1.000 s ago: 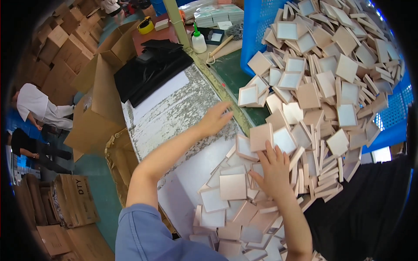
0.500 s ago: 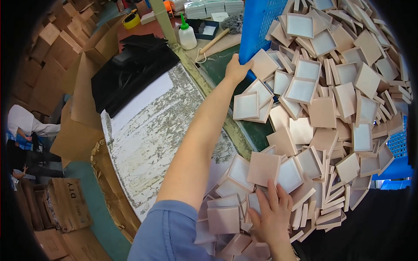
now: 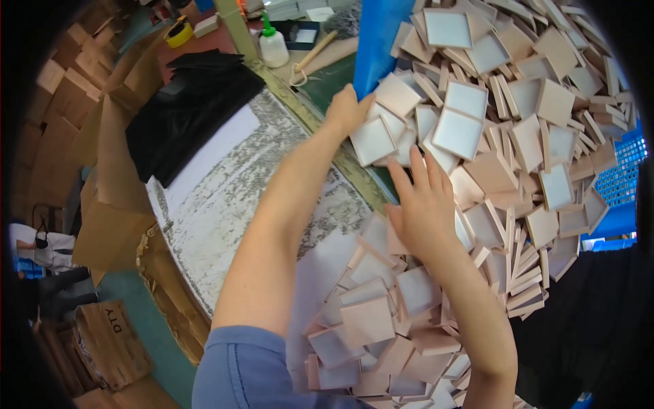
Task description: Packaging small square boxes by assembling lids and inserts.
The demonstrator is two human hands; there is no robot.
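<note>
- Two hands are at a spill of shallow square trays, the left farther forward than the right
- Left hand curls at the near lower corner of the blue crate, seemingly gripping it; its fingertips are hidden, so how firmly I cannot tell
- Right hand is open and holds nothing, fingers spread and pointing forward over the spill; whether they touch any trays I cannot tell
- Between the hands sits a pale-lined tray, just beside the left hand and ahead and left of the right
- Most of the trays lie to the right of both hands, nearer the right; each looks about square, with no clear long axis, while the spill runs from the crate back past the right hand
- Left of them is the mottled tabletop with black sheets, and beyond it a green-capped bottle
</note>
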